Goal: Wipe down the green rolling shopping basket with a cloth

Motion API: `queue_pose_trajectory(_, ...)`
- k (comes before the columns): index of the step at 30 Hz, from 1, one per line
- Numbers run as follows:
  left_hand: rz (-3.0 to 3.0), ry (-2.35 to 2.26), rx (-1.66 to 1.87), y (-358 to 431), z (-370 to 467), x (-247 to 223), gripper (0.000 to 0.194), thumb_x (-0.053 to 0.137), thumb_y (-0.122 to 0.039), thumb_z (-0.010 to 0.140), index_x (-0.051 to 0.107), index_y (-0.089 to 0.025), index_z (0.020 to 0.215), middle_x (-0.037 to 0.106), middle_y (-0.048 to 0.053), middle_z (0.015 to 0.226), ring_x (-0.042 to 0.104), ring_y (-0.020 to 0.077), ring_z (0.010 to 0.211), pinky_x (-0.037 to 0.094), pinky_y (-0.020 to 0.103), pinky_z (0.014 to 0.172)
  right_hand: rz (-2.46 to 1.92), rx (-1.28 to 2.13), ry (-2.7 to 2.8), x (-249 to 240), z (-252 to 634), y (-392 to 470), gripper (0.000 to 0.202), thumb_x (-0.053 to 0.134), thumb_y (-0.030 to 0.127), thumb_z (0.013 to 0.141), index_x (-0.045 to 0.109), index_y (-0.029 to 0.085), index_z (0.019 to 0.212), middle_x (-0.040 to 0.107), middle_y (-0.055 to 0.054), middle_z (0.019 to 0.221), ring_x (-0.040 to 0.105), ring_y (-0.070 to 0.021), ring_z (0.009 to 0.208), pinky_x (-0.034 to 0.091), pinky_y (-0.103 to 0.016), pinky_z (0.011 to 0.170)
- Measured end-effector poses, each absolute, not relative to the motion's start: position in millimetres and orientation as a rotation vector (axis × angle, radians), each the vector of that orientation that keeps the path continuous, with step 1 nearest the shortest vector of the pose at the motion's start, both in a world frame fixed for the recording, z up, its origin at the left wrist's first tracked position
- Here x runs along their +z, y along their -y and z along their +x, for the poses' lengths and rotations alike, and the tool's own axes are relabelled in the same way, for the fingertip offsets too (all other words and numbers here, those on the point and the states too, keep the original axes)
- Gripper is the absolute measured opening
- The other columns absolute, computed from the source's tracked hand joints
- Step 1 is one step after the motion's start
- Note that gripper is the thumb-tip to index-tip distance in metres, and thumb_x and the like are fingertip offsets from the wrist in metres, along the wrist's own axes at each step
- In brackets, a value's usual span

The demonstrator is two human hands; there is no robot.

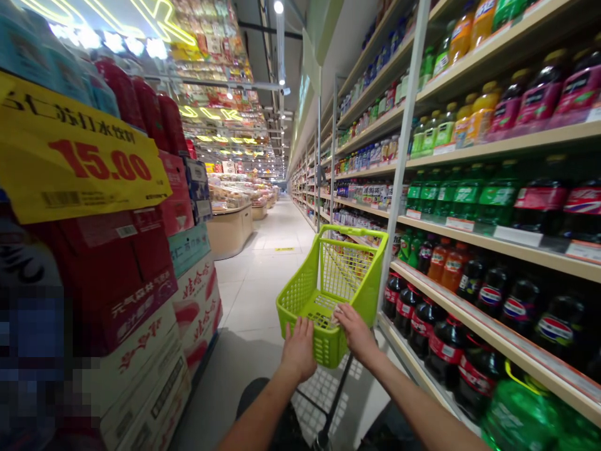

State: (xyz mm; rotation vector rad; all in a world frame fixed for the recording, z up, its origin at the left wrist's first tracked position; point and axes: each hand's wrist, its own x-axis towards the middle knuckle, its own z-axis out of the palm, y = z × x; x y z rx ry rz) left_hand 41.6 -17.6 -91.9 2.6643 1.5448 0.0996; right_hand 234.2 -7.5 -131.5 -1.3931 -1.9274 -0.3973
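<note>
- Left hand (300, 352): back of the hand up, fingers side by side on the near rim of the basket. Cannot tell whether it grips the rim or only rests there.
- Right hand (355, 335): fingers drawn in narrow, holding a pale wad (335, 315) at the near rim. Cannot tell whether the wad is paper or cloth.
- Basket (328, 346): green, perforated, directly ahead of both hands.
- Cart frame (346, 381): dark, below the hands, under the basket.
- Shelves (498, 245): right of the right hand, lined with bottles in rows.
- Cola bottles (441, 341): lower shelves, right of the right hand.
- Large green bottle (516, 413): nearer the person than the right hand and to its right; yellow handle on top.
- Boxes (195, 282): stacked left of the left hand.
- Price sign (89, 156): yellow, marked 15.00, left of and above the left hand.
- Floor (253, 275): pale tiles, running ahead beyond the hands.
</note>
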Motion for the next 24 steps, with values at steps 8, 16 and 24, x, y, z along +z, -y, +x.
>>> queue_pose_trajectory(8, 2.728, -1.502, 0.117, 2.6, 50.2, -84.6, 0.072, 0.042, -0.025, 0.065, 0.026, -0.014, 0.134, 0.032, 0.01, 0.14, 0.018, 0.0241, 0.132, 0.001, 0.049, 0.107, -1.507, -0.351, 1.867, -127.5, 295.8, 15.5, 0.043, 0.04, 0.0, 0.072, 0.064, 0.018, 0.102, 0.056, -0.011, 0.119, 0.046, -0.0204, 0.117, 0.039, -0.041, 0.096)
queue_pose_trajectory(16, 2.717, -1.515, 0.027, 0.0, 60.8, -89.7, 0.076, 0.041, -0.023, 0.065, 0.019, -0.01, 0.137, 0.02, 0.011, 0.145, 0.011, 0.0257, 0.134, 0.005, 0.055, 0.105, -1.464, -0.433, 1.843, -149.9, 240.1, 26.8, 0.056, 0.036, -0.006, 0.064, 0.058, 0.016, 0.111, 0.053, -0.012, 0.123, 0.041, -0.0218, 0.12, 0.037, -0.045, 0.098)
queue_pose_trajectory(24, 2.677, -1.54, 0.02, 4.6, 61.5, -95.7, 0.085, 0.046, -0.021, 0.06, 0.013, -0.02, 0.138, 0.007, 0.009, 0.148, 0.001, 0.0232, 0.135, 0.005, 0.054, 0.104, -1.551, -0.537, 1.636, -149.4, 274.4, 29.1, 0.051, 0.035, -0.003, 0.068, 0.059, 0.015, 0.109, 0.052, -0.013, 0.123, 0.036, -0.0238, 0.123, 0.036, -0.049, 0.097)
